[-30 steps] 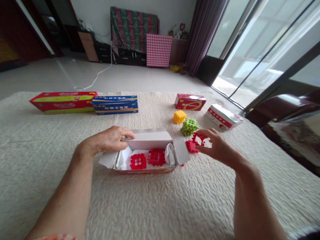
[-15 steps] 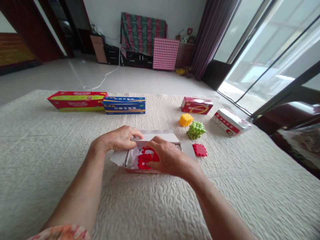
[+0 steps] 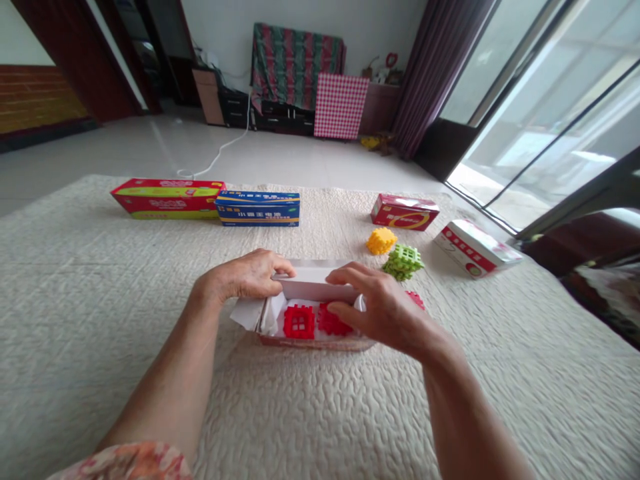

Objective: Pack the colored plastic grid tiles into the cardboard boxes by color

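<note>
Head view: we log two red pieces [image 3: 299, 323] inside the box [image 3: 317, 344], another red piece [image 3: 415, 300] outside. Left hand [image 3: 249, 275] pinches the box edge; right hand's [image 3: 385, 305] grip is wide, seemingly empty.

I'm in a home: a quilted bedspread [image 3: 320, 407] near, curtains [image 3: 425, 73] far right, cloth-draped cabinet [image 3: 283, 119] beyond.

The left grip [image 3: 250, 275] pinches while the right grip [image 3: 377, 303] arches, loosely parted.
</note>
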Motion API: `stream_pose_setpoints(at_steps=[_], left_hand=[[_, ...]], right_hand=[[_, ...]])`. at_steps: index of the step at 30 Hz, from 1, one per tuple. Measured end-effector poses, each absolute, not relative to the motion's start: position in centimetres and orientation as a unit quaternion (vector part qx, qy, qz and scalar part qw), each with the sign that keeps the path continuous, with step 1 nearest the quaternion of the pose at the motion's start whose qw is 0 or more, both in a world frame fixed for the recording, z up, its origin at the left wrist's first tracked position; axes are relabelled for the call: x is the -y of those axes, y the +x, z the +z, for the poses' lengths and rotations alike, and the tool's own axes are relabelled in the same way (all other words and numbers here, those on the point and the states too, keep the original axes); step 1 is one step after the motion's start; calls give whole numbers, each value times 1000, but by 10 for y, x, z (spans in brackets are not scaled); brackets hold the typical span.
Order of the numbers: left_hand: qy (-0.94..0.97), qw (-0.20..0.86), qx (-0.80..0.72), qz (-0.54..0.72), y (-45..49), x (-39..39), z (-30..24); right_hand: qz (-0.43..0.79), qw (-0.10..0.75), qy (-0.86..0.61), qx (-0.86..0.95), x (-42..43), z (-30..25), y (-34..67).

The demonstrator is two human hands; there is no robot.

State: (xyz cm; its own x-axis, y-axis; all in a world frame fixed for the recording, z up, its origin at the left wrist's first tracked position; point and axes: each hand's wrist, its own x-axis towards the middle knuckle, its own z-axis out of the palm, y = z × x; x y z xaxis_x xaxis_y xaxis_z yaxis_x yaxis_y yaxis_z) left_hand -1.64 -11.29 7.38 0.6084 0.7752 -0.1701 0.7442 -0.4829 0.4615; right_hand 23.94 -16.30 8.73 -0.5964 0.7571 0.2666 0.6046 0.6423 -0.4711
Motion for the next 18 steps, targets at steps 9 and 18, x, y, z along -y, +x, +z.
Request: stream_pose_setpoints(at_steps=[9,18], left_hand=[[854,262,-448,32,-20,109,66],[846,263,-463,19,-21,106,62]], right_hand=[[112,189,-574,789,136,55,382],[136,70,-607,780,128,11,382]])
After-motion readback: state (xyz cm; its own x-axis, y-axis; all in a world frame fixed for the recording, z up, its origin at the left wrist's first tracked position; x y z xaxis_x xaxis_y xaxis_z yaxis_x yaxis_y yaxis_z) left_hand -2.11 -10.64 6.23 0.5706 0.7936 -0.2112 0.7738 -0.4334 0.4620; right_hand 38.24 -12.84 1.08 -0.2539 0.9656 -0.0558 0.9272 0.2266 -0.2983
